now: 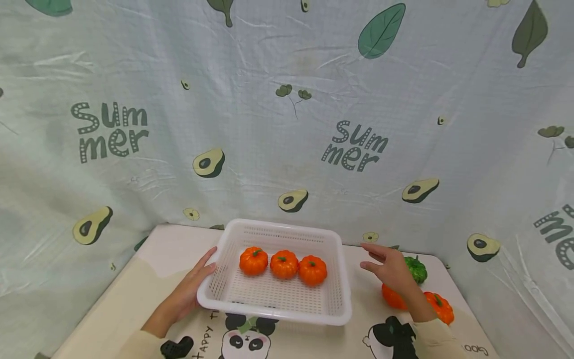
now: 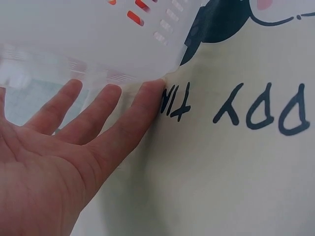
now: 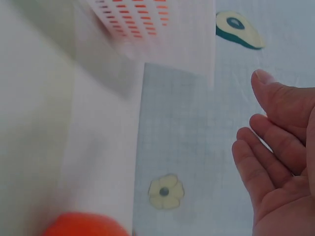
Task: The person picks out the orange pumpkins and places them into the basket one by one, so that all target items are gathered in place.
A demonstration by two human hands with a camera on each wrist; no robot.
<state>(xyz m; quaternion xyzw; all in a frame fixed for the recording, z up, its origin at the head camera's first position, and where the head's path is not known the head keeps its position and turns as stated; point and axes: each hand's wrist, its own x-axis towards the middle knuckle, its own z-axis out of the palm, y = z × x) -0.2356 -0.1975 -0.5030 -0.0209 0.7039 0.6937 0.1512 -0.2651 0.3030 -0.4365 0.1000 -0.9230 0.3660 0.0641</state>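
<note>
Fingers (image 2: 140,110) of my left hand (image 1: 188,291) lie nearly straight against the left end of the basket (image 1: 274,312), unclenched; my right hand (image 1: 391,269) is loosely open, empty, beside it; I judge the basket, on the worktop (image 1: 134,289), light and stiff; hold opposite rims; pumpkins (image 1: 284,265) inside may roll.

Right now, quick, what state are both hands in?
Left hand: open, touching the white, rectangular, perforated plastic basket.
Right hand: open, holding nothing.
</note>
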